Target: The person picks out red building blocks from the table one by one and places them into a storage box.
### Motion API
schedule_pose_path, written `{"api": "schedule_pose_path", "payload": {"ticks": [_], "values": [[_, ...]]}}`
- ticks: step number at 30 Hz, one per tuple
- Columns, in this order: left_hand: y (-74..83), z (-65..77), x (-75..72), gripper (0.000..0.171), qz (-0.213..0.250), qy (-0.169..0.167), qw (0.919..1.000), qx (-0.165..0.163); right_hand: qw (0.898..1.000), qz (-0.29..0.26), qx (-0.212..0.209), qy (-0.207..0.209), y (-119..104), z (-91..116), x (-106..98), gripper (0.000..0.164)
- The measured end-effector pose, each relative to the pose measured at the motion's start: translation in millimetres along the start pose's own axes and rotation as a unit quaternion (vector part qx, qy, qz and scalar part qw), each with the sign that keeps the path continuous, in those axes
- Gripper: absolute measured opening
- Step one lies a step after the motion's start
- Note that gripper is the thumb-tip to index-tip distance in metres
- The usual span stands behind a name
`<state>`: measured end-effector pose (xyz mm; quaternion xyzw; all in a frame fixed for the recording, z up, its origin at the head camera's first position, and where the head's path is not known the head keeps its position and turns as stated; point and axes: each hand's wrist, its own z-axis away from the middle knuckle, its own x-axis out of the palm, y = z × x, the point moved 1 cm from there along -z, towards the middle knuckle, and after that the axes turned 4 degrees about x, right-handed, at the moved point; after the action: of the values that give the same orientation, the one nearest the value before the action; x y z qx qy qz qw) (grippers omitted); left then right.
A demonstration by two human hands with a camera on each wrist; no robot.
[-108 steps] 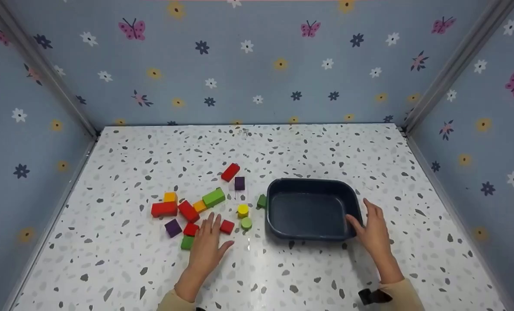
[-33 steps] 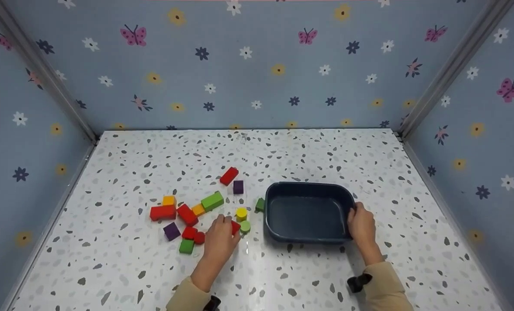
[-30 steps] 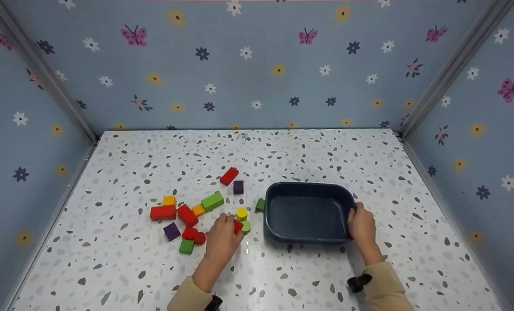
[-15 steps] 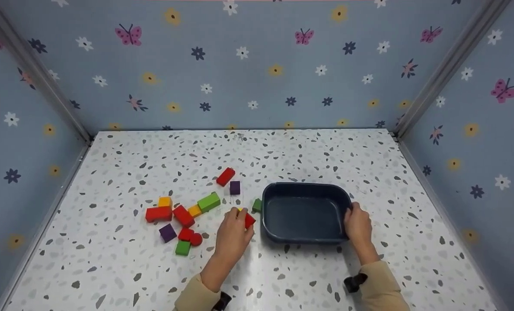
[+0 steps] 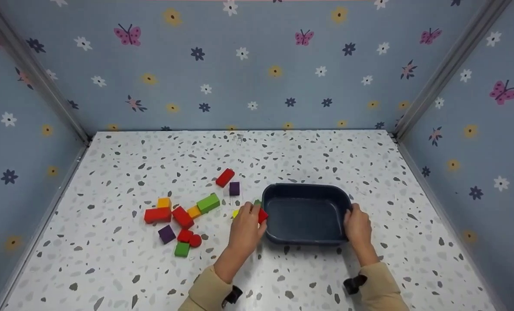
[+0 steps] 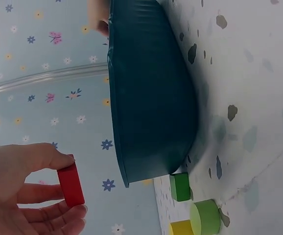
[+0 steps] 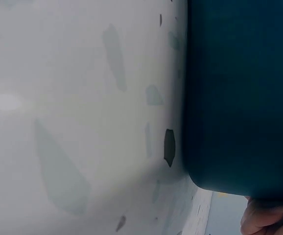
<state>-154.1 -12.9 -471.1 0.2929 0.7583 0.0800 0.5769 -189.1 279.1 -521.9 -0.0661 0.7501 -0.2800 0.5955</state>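
Between thumb and fingers, my left hand (image 5: 244, 231) pinches a red block (image 5: 262, 215), held up off the table beside the left wall of a dark blue basin (image 5: 306, 239). The left wrist view shows the red block (image 6: 71, 185) lifted clear of the table. My right hand (image 5: 359, 224) grips the basin's right rim; in the right wrist view its fingers (image 7: 261, 215) curl over that rim. No block shows inside the basin. Below the left hand, a green block (image 6: 180, 187), a light green cylinder (image 6: 205, 217) and a yellow cylinder (image 6: 181, 227) stand near the basin.
Left of the basin lie several blocks: a long red block (image 5: 157, 214), a purple cube (image 5: 167, 234), a light green block (image 5: 208, 203) and a red cylinder (image 5: 195, 240). Farther back are another red block (image 5: 225, 177) and a purple block (image 5: 234, 188). Patterned walls (image 5: 257, 65) enclose the speckled table.
My left hand has picked up the red block from the table and carried it right to the basin's left side. My right hand has closed on the basin's right rim.
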Motion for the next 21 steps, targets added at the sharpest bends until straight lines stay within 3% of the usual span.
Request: {"api": "schedule_pose_path", "payload": {"ticks": [5,21], "values": [[5.8,-5.6,6.6,0.040,0.010,-0.022,0.9997,-0.005,1.000,-0.002,-0.001,0.005,1,0,0,0.022],[17.3,-16.8,35.5,0.036,0.010,-0.020,0.9982,0.056,1.000,0.002,-0.008,0.008,2,0,2,0.024]]}}
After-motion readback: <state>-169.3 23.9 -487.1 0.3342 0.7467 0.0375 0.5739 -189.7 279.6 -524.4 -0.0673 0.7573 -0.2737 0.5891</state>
